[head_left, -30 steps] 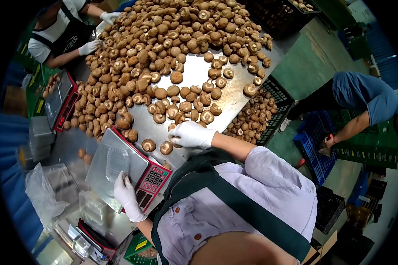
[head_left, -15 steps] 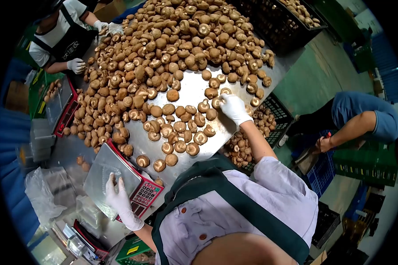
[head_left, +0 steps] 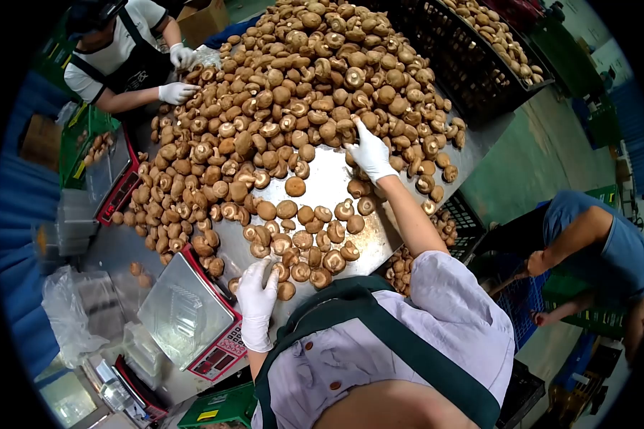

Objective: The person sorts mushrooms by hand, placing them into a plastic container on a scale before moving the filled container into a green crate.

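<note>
A big heap of brown shiitake mushrooms [head_left: 279,93] covers the far part of the metal table [head_left: 279,191]. My right hand [head_left: 373,154], in a white glove, reaches to the heap's near edge, its index finger stretched out against the mushrooms and its thumb apart. Close to my body, my left hand [head_left: 257,300], also gloved, has its fingers parted beside several loose mushrooms [head_left: 300,272]; no mushroom shows in it. Left of that hand is a red digital scale [head_left: 189,307] with a clear tray on its top.
Across the table a co-worker [head_left: 132,61] in white gloves handles mushrooms near a second scale [head_left: 118,175]. Black crates [head_left: 490,79] of mushrooms stand at the back right. Another person [head_left: 579,236] bends at the right. Plastic bags [head_left: 68,307] lie at the left.
My right hand has moved from the loose mushrooms up to the heap. My left hand has left the scale and come right, to the mushrooms by the near edge. The view has shifted slightly.
</note>
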{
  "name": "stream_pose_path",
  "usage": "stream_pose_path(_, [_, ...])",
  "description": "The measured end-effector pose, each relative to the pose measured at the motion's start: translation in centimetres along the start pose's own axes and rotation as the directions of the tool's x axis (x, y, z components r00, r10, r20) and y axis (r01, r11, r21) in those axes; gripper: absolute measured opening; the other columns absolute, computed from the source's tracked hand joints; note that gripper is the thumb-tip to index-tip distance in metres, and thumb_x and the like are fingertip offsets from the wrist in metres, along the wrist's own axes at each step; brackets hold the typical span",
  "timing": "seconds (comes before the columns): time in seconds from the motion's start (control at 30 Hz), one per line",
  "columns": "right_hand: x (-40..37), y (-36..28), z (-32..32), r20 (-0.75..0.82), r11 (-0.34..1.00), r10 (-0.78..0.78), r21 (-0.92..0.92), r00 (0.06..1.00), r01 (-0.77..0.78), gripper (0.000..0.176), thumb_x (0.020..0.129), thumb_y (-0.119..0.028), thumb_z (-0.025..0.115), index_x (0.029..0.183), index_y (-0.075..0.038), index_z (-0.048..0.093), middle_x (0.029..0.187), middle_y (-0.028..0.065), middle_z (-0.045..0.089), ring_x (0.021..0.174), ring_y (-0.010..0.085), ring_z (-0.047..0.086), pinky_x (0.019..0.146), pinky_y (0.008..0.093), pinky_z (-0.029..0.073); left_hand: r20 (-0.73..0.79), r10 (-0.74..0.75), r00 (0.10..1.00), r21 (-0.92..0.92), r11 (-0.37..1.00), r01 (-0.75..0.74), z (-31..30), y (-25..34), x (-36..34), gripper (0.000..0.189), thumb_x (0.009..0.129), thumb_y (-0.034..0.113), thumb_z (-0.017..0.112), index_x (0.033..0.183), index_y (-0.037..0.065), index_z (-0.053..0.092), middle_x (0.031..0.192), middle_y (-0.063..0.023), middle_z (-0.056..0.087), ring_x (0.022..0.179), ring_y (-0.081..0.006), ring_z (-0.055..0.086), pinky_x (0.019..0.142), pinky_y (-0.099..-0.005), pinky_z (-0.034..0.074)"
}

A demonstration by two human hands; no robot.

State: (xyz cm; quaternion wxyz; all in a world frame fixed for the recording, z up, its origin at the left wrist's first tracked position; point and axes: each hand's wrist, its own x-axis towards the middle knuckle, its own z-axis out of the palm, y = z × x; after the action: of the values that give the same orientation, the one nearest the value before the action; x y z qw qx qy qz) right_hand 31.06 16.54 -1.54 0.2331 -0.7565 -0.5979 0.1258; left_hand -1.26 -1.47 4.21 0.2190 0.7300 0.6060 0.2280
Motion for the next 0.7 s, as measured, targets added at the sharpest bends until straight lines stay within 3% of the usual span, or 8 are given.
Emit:
stream_pose_path(0.2, [2.8,-0.6,2.1,-0.063,0.993,-0.077,-0.097,0.995,0.071,0.051,0.074,-0.031,0.066,0.116,-0.008,0.047,0.098,0.0146,0.061,0.089,0.0307,0.06,0.072,0.0409,0.05,0.012,-0.043,0.999,-0.135,0.99,0.044,1.5,0.3,1.6,0.026,0.076,0.009,0.064,0.102,0.004,0.061,0.096,-0.0134,0.063,0.089,-0.0283,0.06,0.079,-0.0343,0.046])
stream_pose_path(0.3, [1.7,0.4,1.0,0.03,0.943,0.151,0.295,0.988,-0.153,0.042,0.072,-0.03,0.069,0.102,-0.004,0.055,0.085,0.0153,0.064,0.084,0.0291,0.062,0.072,0.0372,0.049,0.049,-0.075,0.996,-0.279,0.957,0.085,3.1,0.1,2.5,0.026,0.08,0.008,0.062,0.105,0.0,0.06,0.098,-0.0124,0.063,0.087,-0.0231,0.062,0.078,-0.0298,0.048])
stream_pose_path(0.4, [-1.9,-1.2,-1.2,0.18,0.826,0.097,0.534,0.979,-0.18,0.036,0.074,-0.023,0.067,0.102,-0.003,0.056,0.09,0.0087,0.064,0.079,0.0183,0.06,0.072,0.0306,0.049,0.393,-0.221,0.892,-0.781,0.432,0.451,4.9,0.8,4.0,0.036,0.089,0.017,0.055,0.117,-0.005,0.051,0.107,-0.0116,0.059,0.091,-0.019,0.06,0.08,-0.0283,0.048])
stream_pose_path(0.43, [-3.4,-2.4,-1.9,0.148,0.85,0.027,0.517,0.989,-0.1,0.035,0.074,-0.02,0.067,0.102,-0.003,0.056,0.091,0.0074,0.063,0.075,0.0148,0.058,0.07,0.0266,0.049,0.487,-0.229,0.843,-0.812,0.238,0.534,5.2,1.7,4.5,0.041,0.091,0.025,0.05,0.123,-0.001,0.047,0.109,-0.0113,0.058,0.093,-0.0199,0.058,0.08,-0.0296,0.047])
stream_pose_path(0.5, [-5.8,-4.2,-3.6,0.459,0.798,-0.189,0.587,0.868,-0.137,0.039,0.076,-0.027,0.064,0.109,-0.006,0.057,0.098,0.0092,0.064,0.09,0.0202,0.062,0.08,0.0329,0.048,0.571,-0.163,0.804,-0.821,-0.097,0.563,5.9,3.3,5.5,0.043,0.093,0.031,0.045,0.125,0.003,0.046,0.108,-0.0106,0.058,0.096,-0.0199,0.057,0.08,-0.0308,0.047])
stream_pose_path(0.53, [-7.2,-4.4,-3.4,0.466,0.83,-0.363,0.556,0.807,0.052,0.043,0.077,-0.028,0.064,0.112,-0.006,0.057,0.099,0.0114,0.064,0.089,0.0219,0.062,0.079,0.0335,0.049,0.609,-0.167,0.775,-0.79,-0.22,0.573,6.5,3.9,5.8,0.041,0.092,0.033,0.046,0.123,0.005,0.048,0.103,-0.0091,0.059,0.095,-0.0209,0.057,0.077,-0.0319,0.048])
stream_pose_path(0.6, [-8.3,-4.4,-3.1,0.485,0.82,-0.51,0.523,0.71,0.232,0.046,0.077,-0.03,0.064,0.115,-0.006,0.056,0.099,0.0135,0.064,0.089,0.0236,0.063,0.078,0.0342,0.049,0.633,-0.196,0.749,-0.772,-0.237,0.59,8.0,2.8,6.2,0.041,0.091,0.034,0.047,0.12,0.006,0.049,0.103,-0.0087,0.059,0.093,-0.0213,0.058,0.075,-0.0314,0.048])
stream_pose_path(0.7, [-6.1,-3.6,-2.2,0.48,0.967,-0.241,0.19,0.844,0.169,0.039,0.079,-0.025,0.062,0.113,-0.007,0.056,0.096,0.018,0.063,0.085,0.0296,0.062,0.076,0.0363,0.05,0.665,-0.271,0.696,-0.747,-0.271,0.607,9.3,0.6,5.7,0.033,0.088,0.027,0.048,0.114,0.006,0.052,0.097,-0.0067,0.059,0.084,-0.0213,0.058,0.066,-0.0294,0.047])
